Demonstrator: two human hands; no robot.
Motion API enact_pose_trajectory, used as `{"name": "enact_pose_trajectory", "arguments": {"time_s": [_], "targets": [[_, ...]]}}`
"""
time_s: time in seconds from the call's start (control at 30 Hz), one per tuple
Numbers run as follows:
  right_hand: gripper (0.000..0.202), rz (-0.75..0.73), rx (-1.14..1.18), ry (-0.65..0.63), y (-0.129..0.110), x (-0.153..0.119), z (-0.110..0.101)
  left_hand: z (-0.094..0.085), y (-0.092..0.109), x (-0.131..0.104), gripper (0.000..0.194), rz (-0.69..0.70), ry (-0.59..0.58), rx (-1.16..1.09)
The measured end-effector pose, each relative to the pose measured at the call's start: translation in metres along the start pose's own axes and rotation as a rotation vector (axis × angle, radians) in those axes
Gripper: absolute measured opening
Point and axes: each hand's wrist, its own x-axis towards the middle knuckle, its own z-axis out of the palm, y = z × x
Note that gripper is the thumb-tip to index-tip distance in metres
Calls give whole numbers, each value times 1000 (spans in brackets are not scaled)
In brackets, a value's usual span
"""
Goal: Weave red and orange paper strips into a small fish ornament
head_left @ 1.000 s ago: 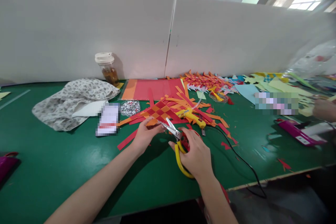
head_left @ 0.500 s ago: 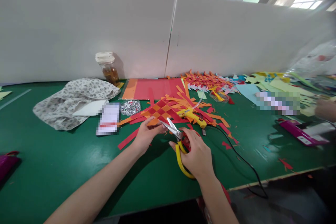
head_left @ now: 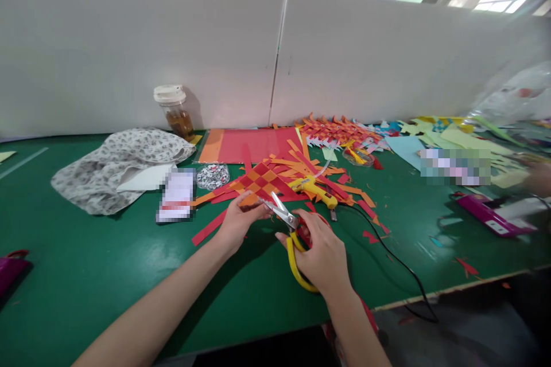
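A red and orange woven paper piece [head_left: 262, 179] with loose strips lies over the middle of the green table. My left hand [head_left: 238, 222] is closed on its near corner, fingertips and thumb pinching the paper. Yellow-handled scissors [head_left: 297, 264] are in my right hand [head_left: 322, 246], which is wrapped round the handles. Their blades are parted and point up and left, close beside my left fingertips. Whether paper lies between the blades is too small to tell. Just beyond my right hand sits a yellow glue gun [head_left: 316, 190].
A phone [head_left: 176, 195], a bag of small bits [head_left: 212, 176], patterned cloth [head_left: 116, 169] and a lidded cup [head_left: 175, 112] are at left. Behind are red sheets [head_left: 258, 145]. The glue gun's black cable [head_left: 398, 262] runs right; a person's blurred hand [head_left: 540, 179] shows at the far right.
The view has shifted slightly. My hands and the scissors keep almost the same pose at the woven paper. The other person's hand at the far right has moved slightly.
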Motion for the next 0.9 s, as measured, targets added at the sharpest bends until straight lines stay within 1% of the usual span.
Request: {"name": "enact_pose_trajectory", "arguments": {"time_s": [0.17,0.4,0.57,0.7,0.9], "targets": [[39,6,1,13,0,0,0,-1,-1,0,33,7,-13,-8],[38,-10,-4,47,0,-1,1,-5,-2,1,32,24,-62,19],[37,-10,7,48,0,-1,0,-5,0,2,29,15,-83,4],[35,-9,29,46,0,-1,0,-4,2,1,31,-6,-78,-17],[35,-7,30,39,-1,-1,-1,-7,0,3,28,-3,-108,-17]]}}
